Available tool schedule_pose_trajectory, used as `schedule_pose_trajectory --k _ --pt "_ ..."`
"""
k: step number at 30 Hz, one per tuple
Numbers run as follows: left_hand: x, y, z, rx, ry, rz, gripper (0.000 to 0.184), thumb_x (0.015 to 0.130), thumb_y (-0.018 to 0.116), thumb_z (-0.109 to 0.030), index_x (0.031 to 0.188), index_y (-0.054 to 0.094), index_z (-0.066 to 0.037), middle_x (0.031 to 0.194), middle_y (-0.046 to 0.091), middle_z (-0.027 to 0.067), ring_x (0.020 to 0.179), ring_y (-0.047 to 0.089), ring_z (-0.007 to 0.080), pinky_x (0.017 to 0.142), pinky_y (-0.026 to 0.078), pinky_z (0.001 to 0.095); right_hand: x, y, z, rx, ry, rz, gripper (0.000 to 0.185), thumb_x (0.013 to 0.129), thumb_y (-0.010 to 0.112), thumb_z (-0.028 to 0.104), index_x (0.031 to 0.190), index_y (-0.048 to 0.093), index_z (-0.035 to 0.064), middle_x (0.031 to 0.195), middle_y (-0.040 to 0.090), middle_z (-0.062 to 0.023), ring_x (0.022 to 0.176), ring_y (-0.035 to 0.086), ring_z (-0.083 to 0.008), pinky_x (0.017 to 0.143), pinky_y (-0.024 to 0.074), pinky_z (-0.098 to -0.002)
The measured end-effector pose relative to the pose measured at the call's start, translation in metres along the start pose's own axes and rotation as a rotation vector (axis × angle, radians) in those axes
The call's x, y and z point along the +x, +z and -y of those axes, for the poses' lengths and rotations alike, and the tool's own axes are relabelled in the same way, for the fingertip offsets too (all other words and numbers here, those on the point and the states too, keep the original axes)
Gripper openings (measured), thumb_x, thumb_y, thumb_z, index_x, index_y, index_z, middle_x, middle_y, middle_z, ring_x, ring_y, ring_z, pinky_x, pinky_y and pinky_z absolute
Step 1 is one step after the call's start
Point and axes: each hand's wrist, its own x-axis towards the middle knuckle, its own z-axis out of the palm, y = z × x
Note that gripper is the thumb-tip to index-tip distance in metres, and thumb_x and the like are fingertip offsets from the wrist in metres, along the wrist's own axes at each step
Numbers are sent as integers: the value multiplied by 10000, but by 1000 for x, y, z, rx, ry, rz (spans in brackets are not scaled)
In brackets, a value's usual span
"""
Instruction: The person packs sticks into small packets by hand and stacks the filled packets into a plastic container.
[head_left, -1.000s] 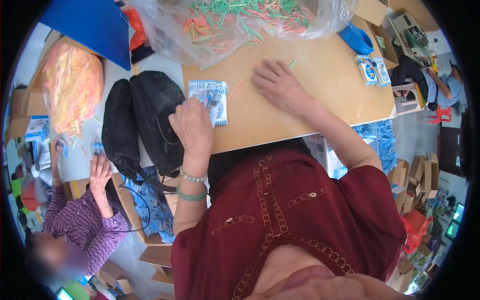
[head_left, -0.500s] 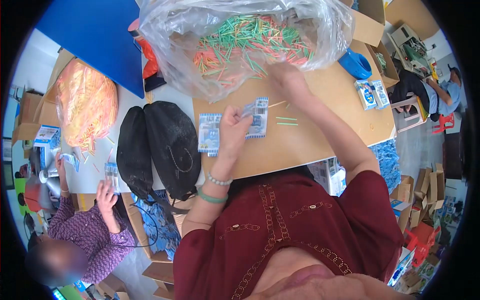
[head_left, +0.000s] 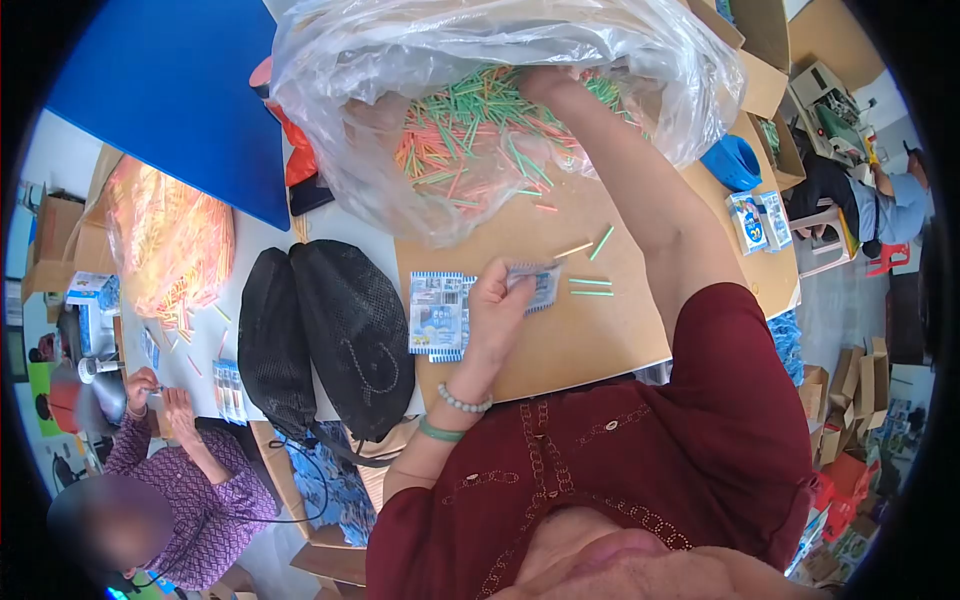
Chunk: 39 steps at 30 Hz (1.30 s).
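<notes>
My left hand [head_left: 500, 305] is closed on a small blue-and-white packet [head_left: 535, 286] above the tan board. Blue-and-white packets [head_left: 437, 312] lie flat just left of that hand. My right hand [head_left: 548, 84] reaches into a big clear plastic bag [head_left: 335, 130], among many thin green and red sticks [head_left: 470, 120]; its fingers are hidden by the plastic and sticks. Two green sticks [head_left: 591, 288] lie on the board right of the held packet, with another green one and a yellowish one just above.
Black mesh bags [head_left: 355, 340] lie left of the board. A blue ring-shaped object [head_left: 731, 162] and small boxes [head_left: 747, 222] stand at the right. A co-worker's hands [head_left: 178, 412] are at the lower left, near a bag of orange sticks [head_left: 170, 245]. Another person sits far right.
My right hand has moved from the board up into the clear bag. My left hand has lifted a packet and moved right. The co-worker's hands have come together.
</notes>
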Motion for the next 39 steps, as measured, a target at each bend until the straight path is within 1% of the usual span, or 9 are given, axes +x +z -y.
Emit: schedule_pose_trajectory --k 5,9,12,17,20,24,31,36,39 --pt "0 -6 1 125 44 -32 137 851 536 75 882 499 -54 885 617 20 807 570 52 717 473 211 -41 -66 15 54 173 530 410 858 527 318 1209 583 113 1420 388 -166 1340 336 -281 1078 303 -443" --pt "2 -3 4 61 83 3 153 850 539 74 858 495 -73 818 586 -12 748 563 46 659 460 201 -58 -60 -8 -77 73 102 315 843 531 253 1093 629 87 1299 506 -170 1260 427 -289 1020 376 -439" --pt "2 -3 2 93 75 26 160 849 539 79 862 489 -72 820 584 -10 749 562 47 654 458 196 -42 -10 -55 280 -215 -110 240 833 538 183 1019 629 61 1145 593 -163 1210 457 -298 966 425 -404" --pt "4 -10 10 145 116 32 138 855 524 72 923 509 -47 903 620 8 805 575 53 714 473 210 -93 -56 -71 908 -52 160 249 866 523 155 1081 608 61 1050 628 -152 1136 513 -337 949 440 -384" --pt "0 3 1 69 61 -12 192 866 518 52 1034 561 -31 934 632 5 820 583 57 732 481 218 -95 -28 -91 1023 -342 -335 267 900 508 181 1135 591 84 1025 638 -143 1043 569 -365 929 457 -384" --pt "1 0 6 172 35 38 248 874 520 31 1105 591 -19 943 641 5 826 586 58 734 488 227 -94 -45 -82 515 102 -73 291 919 496 212 1179 579 111 1060 640 -156 991 614 -346 901 472 -415" --pt "3 -3 9 283 46 29 244 875 530 18 1110 595 6 976 653 20 861 603 75 769 495 238 -82 -54 0 76 32 185 302 889 509 215 1146 573 70 1156 593 -203 1033 600 -347 866 485 -429" --pt "3 -4 9 294 56 36 212 880 528 2 1075 611 -5 917 638 -9 810 568 49 731 479 231 -92 -68 -7 150 28 112 296 877 514 215 1086 576 14 1107 606 -215 1026 593 -361 859 481 -450" --pt "4 -3 10 221 66 42 215 881 526 3 1078 613 -8 930 644 -5 810 577 52 733 486 233 -95 -29 -47 227 -163 -272 269 889 508 212 1031 577 -6 1005 637 -168 942 617 -305 829 486 -426"
